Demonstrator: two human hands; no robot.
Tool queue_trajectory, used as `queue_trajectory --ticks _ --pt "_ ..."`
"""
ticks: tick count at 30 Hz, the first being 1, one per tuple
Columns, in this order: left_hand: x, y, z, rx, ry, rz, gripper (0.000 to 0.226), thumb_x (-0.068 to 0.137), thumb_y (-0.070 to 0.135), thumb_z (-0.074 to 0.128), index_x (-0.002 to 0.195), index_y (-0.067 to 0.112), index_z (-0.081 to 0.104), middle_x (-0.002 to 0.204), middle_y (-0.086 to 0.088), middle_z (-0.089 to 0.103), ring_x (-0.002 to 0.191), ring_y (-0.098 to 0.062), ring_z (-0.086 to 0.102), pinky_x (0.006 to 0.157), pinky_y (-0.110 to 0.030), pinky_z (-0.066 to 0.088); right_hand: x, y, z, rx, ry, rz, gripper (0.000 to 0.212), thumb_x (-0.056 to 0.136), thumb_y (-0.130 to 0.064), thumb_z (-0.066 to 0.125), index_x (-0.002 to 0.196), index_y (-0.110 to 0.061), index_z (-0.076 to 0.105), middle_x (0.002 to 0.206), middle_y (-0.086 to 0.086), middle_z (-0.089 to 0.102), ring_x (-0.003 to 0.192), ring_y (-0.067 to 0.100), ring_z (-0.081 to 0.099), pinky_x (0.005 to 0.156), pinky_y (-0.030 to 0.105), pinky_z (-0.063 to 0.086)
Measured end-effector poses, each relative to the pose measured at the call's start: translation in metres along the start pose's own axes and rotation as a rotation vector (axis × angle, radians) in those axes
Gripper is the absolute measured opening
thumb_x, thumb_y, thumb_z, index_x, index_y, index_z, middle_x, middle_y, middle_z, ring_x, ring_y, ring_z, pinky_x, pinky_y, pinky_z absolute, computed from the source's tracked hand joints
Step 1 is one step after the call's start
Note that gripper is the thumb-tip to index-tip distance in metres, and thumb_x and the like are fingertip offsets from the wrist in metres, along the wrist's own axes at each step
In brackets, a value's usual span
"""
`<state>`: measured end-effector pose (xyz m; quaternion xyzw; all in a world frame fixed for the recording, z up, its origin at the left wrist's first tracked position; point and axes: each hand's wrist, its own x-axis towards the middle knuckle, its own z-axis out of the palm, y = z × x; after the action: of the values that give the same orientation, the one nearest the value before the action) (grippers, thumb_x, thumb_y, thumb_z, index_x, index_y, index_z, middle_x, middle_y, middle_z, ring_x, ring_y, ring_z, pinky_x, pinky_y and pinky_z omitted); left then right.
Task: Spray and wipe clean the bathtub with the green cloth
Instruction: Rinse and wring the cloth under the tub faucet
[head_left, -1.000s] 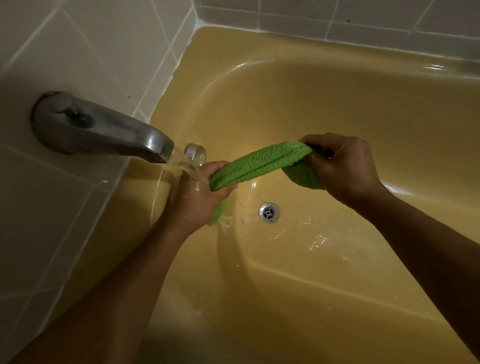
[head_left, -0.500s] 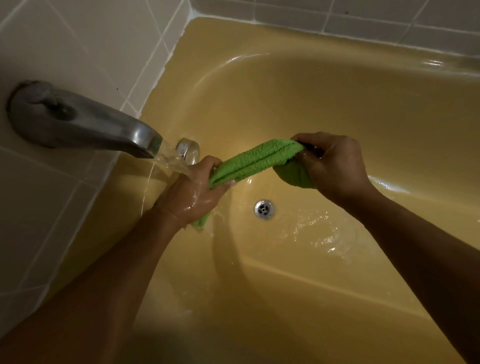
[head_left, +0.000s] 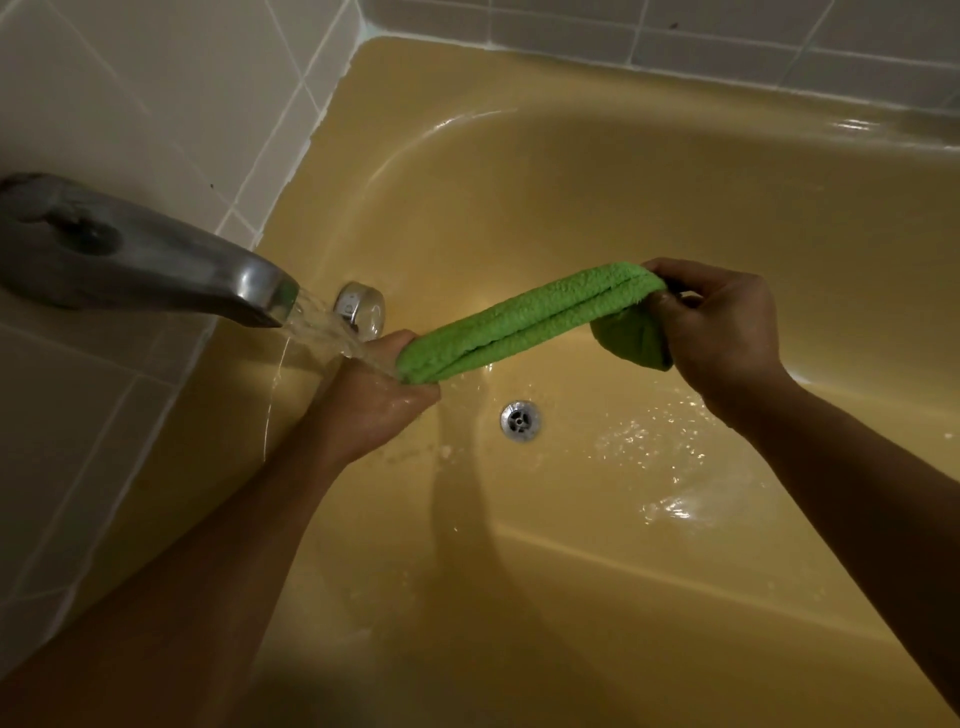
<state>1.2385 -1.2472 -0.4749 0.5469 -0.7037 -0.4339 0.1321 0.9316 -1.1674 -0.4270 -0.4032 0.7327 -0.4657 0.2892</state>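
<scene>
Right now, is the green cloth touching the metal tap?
Apart. The head view shows the green cloth, its near end gripped in the left hand, clear of the tap, with running water between them.

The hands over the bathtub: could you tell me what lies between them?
The green cloth, bunched lengthwise, spans from left hand to right hand; the head view shows it.

Left hand (head_left: 371, 400) and right hand (head_left: 722, 332) each grip an end of the green cloth (head_left: 530, 322).
</scene>
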Motion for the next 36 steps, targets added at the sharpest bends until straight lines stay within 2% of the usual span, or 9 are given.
queue_trajectory --ticks 4,7,12,15,17,21,28,34,36 --pt "0.003 -0.003 0.006 -0.109 0.021 0.008 0.024 0.087 0.016 0.075 0.093 0.037 0.064 0.077 -0.005 0.072 0.058 -0.027 0.066 0.047 -0.034 0.051 -0.002 -0.003 -0.007 -0.040 -0.045 -0.042 0.036 0.096 -0.007 0.066 0.098 -0.042 0.075 0.095 -0.017 0.076 0.092 0.009 0.073 0.084 0.044 0.063" --pt "0.002 -0.001 0.010 -0.050 0.060 0.088 0.021 0.085 0.029 0.084 0.095 0.033 0.066 0.075 0.000 0.068 0.061 -0.023 0.062 0.054 -0.034 0.047 -0.002 -0.006 -0.011 -0.064 -0.058 -0.058 0.039 0.096 -0.006 0.066 0.096 -0.045 0.073 0.093 -0.022 0.073 0.092 0.004 0.072 0.085 0.040 0.062" --pt "0.006 0.000 0.014 -0.030 0.054 0.007 0.028 0.075 0.043 0.087 0.090 0.028 0.068 0.077 0.007 0.072 0.074 -0.014 0.071 0.068 -0.030 0.055 -0.005 -0.001 -0.013 -0.123 -0.083 -0.079 0.028 0.095 -0.006 0.066 0.108 -0.026 0.080 0.101 -0.013 0.075 0.096 0.007 0.071 0.088 0.042 0.060" --pt "0.011 -0.002 0.018 -0.244 0.030 -0.023 0.015 0.085 0.012 0.078 0.091 0.004 0.066 0.075 -0.003 0.068 0.070 -0.014 0.065 0.067 -0.027 0.053 -0.010 -0.002 -0.012 -0.157 -0.106 -0.118 0.028 0.094 -0.006 0.066 0.105 -0.028 0.079 0.097 -0.022 0.071 0.093 -0.004 0.067 0.085 0.029 0.059" --pt "0.012 0.001 0.019 -0.295 0.025 -0.040 0.027 0.078 0.012 0.079 0.083 -0.002 0.057 0.071 -0.012 0.050 0.065 -0.015 0.050 0.061 -0.021 0.042 -0.012 -0.003 -0.010 -0.176 -0.126 -0.140 0.029 0.095 -0.007 0.067 0.108 -0.030 0.078 0.096 -0.025 0.069 0.091 -0.010 0.064 0.080 0.018 0.056" --pt "0.010 -0.003 0.023 0.101 0.100 -0.029 0.026 0.093 0.025 0.070 0.072 0.013 0.060 0.063 -0.007 0.060 0.056 -0.018 0.053 0.055 -0.026 0.040 -0.012 -0.004 -0.003 -0.228 -0.154 -0.186 0.027 0.095 -0.009 0.067 0.112 -0.027 0.077 0.099 -0.010 0.071 0.092 -0.001 0.065 0.076 0.014 0.051" --pt "0.007 -0.009 0.022 0.422 -0.001 -0.001 0.044 0.074 0.053 0.084 0.106 0.031 0.065 0.100 0.010 0.064 0.091 -0.018 0.066 0.080 -0.037 0.056 -0.008 -0.028 0.003 -0.114 -0.220 -0.196 0.026 0.093 -0.009 0.070 0.109 -0.028 0.078 0.103 -0.011 0.073 0.094 0.000 0.066 0.080 0.018 0.053" --pt "0.009 0.003 0.047 -0.212 -0.111 -0.093 0.093 0.048 0.046 0.102 0.127 0.030 0.055 0.117 0.007 0.071 0.107 -0.009 0.070 0.090 -0.038 0.060 -0.014 -0.052 0.024 -0.206 -0.455 -0.341 0.027 0.092 -0.007 0.069 0.113 -0.021 0.078 0.104 -0.008 0.074 0.092 0.004 0.066 0.082 0.021 0.054" --pt "0.010 0.006 0.056 -0.278 -0.132 -0.058 0.090 0.049 0.035 0.105 0.127 0.026 0.061 0.115 0.005 0.074 0.108 -0.010 0.070 0.085 -0.031 0.059 -0.013 -0.058 0.028 -0.249 -0.493 -0.381 0.028 0.092 -0.006 0.069 0.115 -0.019 0.077 0.108 -0.005 0.075 0.094 0.005 0.066 0.085 0.025 0.055"
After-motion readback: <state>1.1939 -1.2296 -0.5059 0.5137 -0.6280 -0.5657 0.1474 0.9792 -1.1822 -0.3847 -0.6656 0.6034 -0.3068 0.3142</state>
